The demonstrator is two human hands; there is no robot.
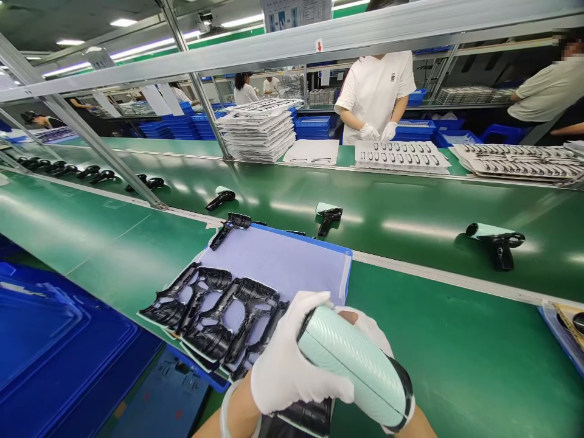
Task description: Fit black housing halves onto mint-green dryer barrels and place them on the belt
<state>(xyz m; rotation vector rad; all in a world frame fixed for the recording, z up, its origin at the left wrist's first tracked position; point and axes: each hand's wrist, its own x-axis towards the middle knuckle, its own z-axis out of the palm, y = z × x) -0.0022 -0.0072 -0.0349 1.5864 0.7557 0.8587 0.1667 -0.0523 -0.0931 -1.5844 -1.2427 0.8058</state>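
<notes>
The mint-green barrel (351, 365) sits low at the near edge of the green bench (456, 365), long axis running from upper left to lower right, black-rimmed end toward the lower right. The gloved left hand (289, 365) wraps it; the right hand (369, 331) cups it behind, fingers mostly hidden. No legible writing. Black shells (214, 316) lie just left on a blue mat (278, 261); open bench to the right.

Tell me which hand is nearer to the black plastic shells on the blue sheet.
Left. The left hand grips the mint-green body right beside the black plastic shells, almost touching them. The right hand is behind the body, farther away.
</notes>
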